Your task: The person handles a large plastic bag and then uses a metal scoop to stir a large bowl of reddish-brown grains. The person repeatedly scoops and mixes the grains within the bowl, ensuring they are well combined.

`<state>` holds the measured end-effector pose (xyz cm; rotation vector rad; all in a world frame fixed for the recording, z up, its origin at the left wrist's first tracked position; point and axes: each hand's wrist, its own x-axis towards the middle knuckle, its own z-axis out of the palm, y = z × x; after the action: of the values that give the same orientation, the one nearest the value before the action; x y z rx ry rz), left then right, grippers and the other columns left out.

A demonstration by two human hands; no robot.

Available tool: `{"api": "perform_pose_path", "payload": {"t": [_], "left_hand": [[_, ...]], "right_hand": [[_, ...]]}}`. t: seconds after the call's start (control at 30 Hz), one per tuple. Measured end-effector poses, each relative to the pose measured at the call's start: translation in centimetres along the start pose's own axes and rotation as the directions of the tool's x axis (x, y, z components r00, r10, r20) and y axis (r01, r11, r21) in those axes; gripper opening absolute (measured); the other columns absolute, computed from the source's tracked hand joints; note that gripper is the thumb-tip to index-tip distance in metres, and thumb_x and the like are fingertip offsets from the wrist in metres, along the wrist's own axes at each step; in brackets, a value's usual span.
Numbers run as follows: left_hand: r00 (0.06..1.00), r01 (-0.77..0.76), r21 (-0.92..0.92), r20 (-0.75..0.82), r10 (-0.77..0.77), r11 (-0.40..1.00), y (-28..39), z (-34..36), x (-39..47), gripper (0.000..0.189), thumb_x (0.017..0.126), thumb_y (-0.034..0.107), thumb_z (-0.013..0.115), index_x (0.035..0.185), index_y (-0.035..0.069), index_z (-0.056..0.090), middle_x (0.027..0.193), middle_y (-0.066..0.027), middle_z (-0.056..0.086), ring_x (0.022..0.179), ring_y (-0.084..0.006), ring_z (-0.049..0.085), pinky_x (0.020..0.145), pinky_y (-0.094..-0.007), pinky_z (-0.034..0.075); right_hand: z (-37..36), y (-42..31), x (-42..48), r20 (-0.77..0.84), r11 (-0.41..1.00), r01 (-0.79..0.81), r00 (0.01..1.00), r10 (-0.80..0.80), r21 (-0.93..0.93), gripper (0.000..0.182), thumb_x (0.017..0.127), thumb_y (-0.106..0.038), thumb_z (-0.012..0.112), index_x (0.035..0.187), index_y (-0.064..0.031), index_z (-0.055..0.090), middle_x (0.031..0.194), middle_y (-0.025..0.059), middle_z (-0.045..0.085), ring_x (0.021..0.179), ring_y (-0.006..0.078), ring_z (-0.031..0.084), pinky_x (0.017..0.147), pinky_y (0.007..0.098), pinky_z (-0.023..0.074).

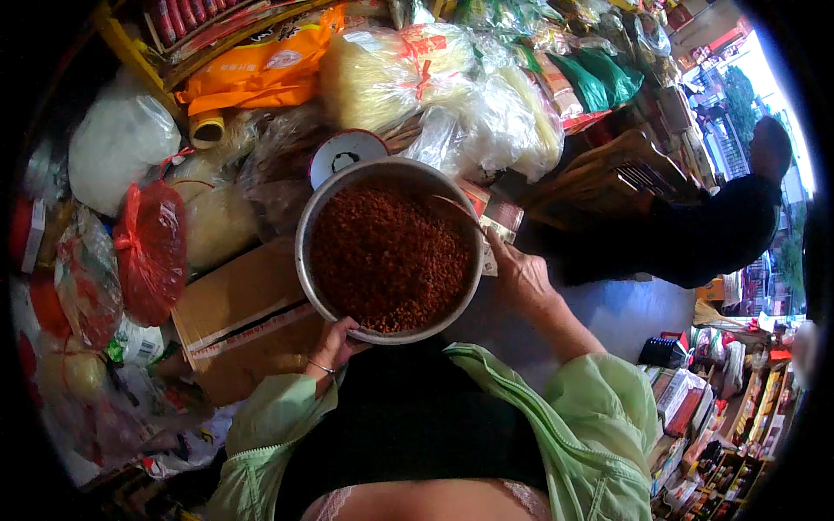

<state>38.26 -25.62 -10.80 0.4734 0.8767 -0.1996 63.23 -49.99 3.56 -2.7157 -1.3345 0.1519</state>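
Note:
A round metal basin sits in front of me, filled with a dark red, crumbly food mixture. Its near rim is gripped by my left hand, which wears a bracelet at the wrist. My right hand is at the basin's right side, closed around the handle of a spoon or spatula. The tool's head rests at the mixture's upper right; its lower part is hard to make out. Behind the far rim is a white enamel dish with a dark worn patch.
A cardboard box lies left of the basin. Bagged dried noodles, an orange bag and a red plastic bag surround it. On the right, a person in dark clothes sits by a wooden chair. Stocked shelves stand lower right.

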Motion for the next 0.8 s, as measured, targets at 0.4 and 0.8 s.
{"api": "perform_pose_path", "payload": {"t": [0.4,0.8], "left_hand": [[0.974,-0.163,0.292,-0.104,0.201,0.942,-0.2,-0.3,0.3,0.013,0.076,0.008,0.051,0.082,-0.003,0.052,0.083,-0.0086,0.052,0.076,-0.0198,0.052,0.068,-0.0353,0.046],[0.944,-0.295,0.633,0.077,0.321,0.715,-2.1,-7.1,4.4,0.023,0.077,0.004,0.050,0.099,-0.004,0.050,0.102,-0.0166,0.050,0.086,-0.0274,0.053,0.075,-0.0406,0.047]], "right_hand": [[1.4,-0.8,-1.0,0.564,0.991,-0.117,0.815,0.134,-0.067,0.030,0.079,-0.014,0.048,0.108,-0.0072,0.051,0.083,0.0161,0.063,0.076,0.0318,0.063,0.061,0.0423,0.0495],[16.9,4.6,3.7,0.476,0.631,-0.315,0.874,-0.098,0.709,0.016,0.078,-0.014,0.052,0.085,-0.0014,0.060,0.078,0.0167,0.061,0.078,0.0301,0.060,0.066,0.0394,0.0473]]}}
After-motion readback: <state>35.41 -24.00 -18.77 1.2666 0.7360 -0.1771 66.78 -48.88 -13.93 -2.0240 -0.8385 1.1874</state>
